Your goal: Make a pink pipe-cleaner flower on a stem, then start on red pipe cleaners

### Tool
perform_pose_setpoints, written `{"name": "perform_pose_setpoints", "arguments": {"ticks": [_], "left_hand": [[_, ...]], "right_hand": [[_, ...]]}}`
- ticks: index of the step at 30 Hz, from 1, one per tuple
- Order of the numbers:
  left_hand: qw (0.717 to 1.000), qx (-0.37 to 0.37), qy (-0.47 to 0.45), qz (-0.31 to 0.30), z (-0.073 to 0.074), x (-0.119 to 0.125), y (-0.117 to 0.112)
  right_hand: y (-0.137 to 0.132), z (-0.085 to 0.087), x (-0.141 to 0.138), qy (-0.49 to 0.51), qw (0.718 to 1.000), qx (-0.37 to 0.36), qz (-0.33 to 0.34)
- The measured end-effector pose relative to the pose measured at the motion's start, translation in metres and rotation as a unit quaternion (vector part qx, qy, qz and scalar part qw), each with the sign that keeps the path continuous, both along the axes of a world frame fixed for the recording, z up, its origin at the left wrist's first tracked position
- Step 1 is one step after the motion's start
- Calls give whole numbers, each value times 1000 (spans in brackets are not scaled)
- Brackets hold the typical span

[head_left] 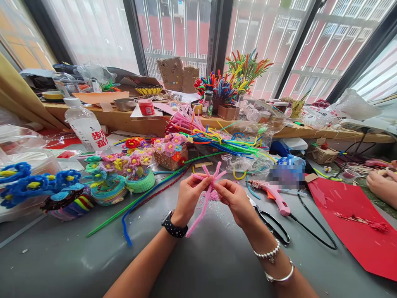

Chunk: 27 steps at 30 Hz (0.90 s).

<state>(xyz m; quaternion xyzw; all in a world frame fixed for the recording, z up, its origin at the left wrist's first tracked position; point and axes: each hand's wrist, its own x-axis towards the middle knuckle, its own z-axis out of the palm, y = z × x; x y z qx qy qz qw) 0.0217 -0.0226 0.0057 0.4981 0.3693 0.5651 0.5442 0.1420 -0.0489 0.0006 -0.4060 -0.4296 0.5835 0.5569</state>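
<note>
Above the grey table, both hands pinch a bundle of pink pipe cleaners [204, 203] near its middle. Short ends fan out at the top, and one long end hangs down to the lower left. My left hand [190, 192], with a black watch at the wrist, has thumb and fingers closed on the crossing point. My right hand [233, 199] grips the same bundle from the other side, fingertips close to the left ones. Pink trimmings [211, 196] lie on the table behind the hands. Just right of my right hand are black-handled scissors [273, 223], partly hidden by it.
A pink glue gun [276, 196] with a black cord lies right, beside a red sheet [353, 219]. Loose coloured pipe cleaners [229, 142] are heaped behind. Flower-filled pots [108, 191] and a plastic bottle [87, 128] stand left. Another person's hand [383, 186] is at far right.
</note>
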Motion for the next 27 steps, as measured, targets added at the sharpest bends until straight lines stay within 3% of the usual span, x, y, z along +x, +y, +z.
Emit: {"name": "perform_pose_setpoints", "arguments": {"ticks": [4,10,16,20,24,27], "left_hand": [[999,18,26,-36,1,-6,3],[988,4,48,-144,5,-11,5],[978,-105,-66,-168,1,-11,9],[966,-144,-49,-207,-3,-9,9],[963,-103,6,-248,-3,-3,3],[978,-60,21,-200,-4,1,0]], "right_hand": [[2,0,4,28,1000,-4,12],[2,1,5,101,994,-30,41],[4,2,4,149,986,-23,-77],[6,0,5,184,972,-34,-142],[5,0,5,178,973,-17,-149],[3,1,2,124,983,10,-135]]}}
